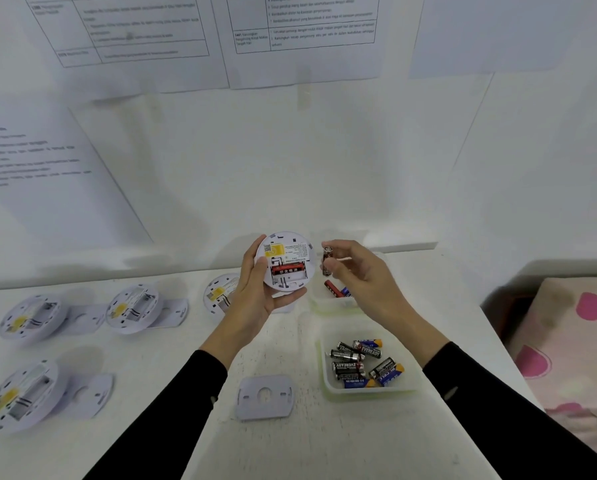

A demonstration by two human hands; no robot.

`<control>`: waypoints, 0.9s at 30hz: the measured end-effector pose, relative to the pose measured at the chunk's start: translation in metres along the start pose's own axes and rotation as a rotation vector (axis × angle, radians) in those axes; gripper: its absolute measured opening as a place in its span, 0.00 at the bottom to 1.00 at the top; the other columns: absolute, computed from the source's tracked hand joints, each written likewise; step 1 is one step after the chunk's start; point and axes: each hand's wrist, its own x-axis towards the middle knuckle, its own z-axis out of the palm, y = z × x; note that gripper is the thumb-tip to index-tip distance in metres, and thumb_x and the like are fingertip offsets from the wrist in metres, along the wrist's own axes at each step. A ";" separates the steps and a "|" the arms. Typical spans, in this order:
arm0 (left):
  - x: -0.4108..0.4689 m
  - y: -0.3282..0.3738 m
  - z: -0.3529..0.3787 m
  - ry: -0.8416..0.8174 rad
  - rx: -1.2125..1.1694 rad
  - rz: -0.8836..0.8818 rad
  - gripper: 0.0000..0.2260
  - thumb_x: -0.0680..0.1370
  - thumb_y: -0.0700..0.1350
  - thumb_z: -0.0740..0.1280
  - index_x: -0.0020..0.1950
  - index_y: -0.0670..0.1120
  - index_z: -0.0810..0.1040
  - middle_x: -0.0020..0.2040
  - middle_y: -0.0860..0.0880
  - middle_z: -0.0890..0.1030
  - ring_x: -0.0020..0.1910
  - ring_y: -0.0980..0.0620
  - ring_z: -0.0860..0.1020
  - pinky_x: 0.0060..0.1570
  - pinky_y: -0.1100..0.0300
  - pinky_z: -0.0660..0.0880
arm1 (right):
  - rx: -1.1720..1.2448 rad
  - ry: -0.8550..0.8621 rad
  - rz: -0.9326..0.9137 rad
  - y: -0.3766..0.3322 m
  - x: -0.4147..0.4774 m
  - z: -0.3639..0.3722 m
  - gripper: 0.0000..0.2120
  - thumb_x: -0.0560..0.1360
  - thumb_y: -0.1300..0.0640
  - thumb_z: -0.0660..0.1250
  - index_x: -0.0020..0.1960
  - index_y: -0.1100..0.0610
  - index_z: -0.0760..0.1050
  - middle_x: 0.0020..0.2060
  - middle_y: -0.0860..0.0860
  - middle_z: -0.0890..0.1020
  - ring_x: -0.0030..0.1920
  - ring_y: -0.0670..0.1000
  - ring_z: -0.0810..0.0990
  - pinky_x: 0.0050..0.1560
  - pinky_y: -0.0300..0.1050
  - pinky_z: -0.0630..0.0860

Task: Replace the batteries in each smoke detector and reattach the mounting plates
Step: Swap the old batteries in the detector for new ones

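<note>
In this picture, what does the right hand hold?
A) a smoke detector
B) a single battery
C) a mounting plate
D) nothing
B: the right hand pinches one battery, roughly upright, beside the smoke detector that the left hand holds.

Three smoke detectors (132,308) lie at the counter's (172,341) left, each overlapping a mounting plate (92,393) on its right. A fourth detector (219,294) sits behind the left hand (255,292), which holds a fifth detector (286,259) above the counter. A loose plate (265,396) lies front centre, left of a tub (324,375) of batteries (359,362). A second tub (319,301) sits behind it, below the right hand (362,275) pinching a battery (327,261). A bed (560,341) stands to the right.
</note>
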 end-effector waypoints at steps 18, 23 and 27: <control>-0.002 0.000 0.011 0.001 -0.014 0.029 0.18 0.86 0.45 0.54 0.76 0.54 0.63 0.66 0.46 0.78 0.59 0.42 0.82 0.49 0.48 0.82 | -0.141 0.169 -0.124 -0.004 -0.003 0.026 0.10 0.74 0.57 0.72 0.53 0.55 0.74 0.43 0.46 0.82 0.45 0.42 0.79 0.42 0.32 0.73; -0.001 -0.002 0.013 0.006 -0.001 0.038 0.18 0.86 0.45 0.54 0.76 0.54 0.63 0.67 0.46 0.77 0.61 0.42 0.81 0.50 0.48 0.82 | -0.180 0.259 -0.110 0.004 -0.005 0.034 0.06 0.72 0.56 0.74 0.45 0.55 0.78 0.41 0.46 0.81 0.43 0.44 0.77 0.39 0.31 0.69; -0.001 -0.004 0.016 0.016 -0.016 0.030 0.18 0.86 0.44 0.53 0.76 0.55 0.63 0.66 0.46 0.78 0.60 0.41 0.81 0.49 0.49 0.82 | -0.175 0.301 -0.138 0.012 -0.005 0.042 0.06 0.71 0.57 0.75 0.44 0.55 0.79 0.45 0.47 0.78 0.45 0.43 0.75 0.40 0.31 0.69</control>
